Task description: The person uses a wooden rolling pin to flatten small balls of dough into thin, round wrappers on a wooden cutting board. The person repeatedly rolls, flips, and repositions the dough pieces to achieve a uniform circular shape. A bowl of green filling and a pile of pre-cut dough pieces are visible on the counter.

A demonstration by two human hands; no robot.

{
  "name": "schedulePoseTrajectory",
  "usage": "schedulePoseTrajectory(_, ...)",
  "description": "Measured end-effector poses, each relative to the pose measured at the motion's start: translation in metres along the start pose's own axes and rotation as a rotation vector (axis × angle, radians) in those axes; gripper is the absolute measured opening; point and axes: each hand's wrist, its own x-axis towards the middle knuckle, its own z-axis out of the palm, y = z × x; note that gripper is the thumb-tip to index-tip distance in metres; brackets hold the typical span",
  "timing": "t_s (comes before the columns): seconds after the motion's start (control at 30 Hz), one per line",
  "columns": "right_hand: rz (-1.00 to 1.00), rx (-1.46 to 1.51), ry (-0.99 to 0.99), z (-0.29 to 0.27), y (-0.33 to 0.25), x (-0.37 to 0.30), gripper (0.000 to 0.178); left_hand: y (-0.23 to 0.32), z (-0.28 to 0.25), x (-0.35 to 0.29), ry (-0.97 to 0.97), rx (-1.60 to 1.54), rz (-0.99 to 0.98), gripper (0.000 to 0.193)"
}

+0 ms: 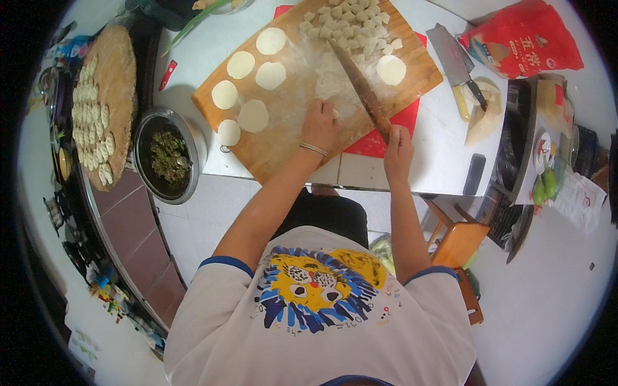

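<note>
My left hand point(320, 125) is closed low over the floured wooden board point(290, 122), with a small pale piece of dough point(337, 114) showing at its fingertips. My right hand point(399, 147) grips the near end of a long, tapered wooden rolling pin point(360, 87), dusted with flour. The pin slants away to the left across the board. Round dough wrappers point(253, 116) lie along the board's left side, and a single wrapper point(391, 69) lies at its right. Many small cut dough pieces point(351, 26) are heaped at the far end.
Left of the board stands a metal bowl point(140, 168) of dark green filling. Beyond it, a round board point(122, 83) carries rows of dumplings. A cleaver point(450, 55), a red bag point(524, 42) and a phone point(474, 174) are on the right. A red peeler-like tool point(168, 75) lies far left.
</note>
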Motion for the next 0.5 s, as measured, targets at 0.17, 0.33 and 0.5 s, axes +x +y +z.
schedulePoseTrajectory(0.17,-0.013,-0.043,0.051,0.0,-0.009,-0.009,0.03,0.0,-0.004,0.008,-0.134,0.081,-0.031,0.042)
schedulePoseTrajectory(0.33,-0.015,-0.057,0.081,-0.001,-0.021,-0.018,0.028,0.006,0.029,0.031,-0.02,0.126,0.104,0.062)
schedulePoseTrajectory(0.5,0.032,-0.038,0.108,-0.004,-0.02,-0.024,0.028,-0.006,0.038,0.029,-0.065,0.28,0.17,0.066)
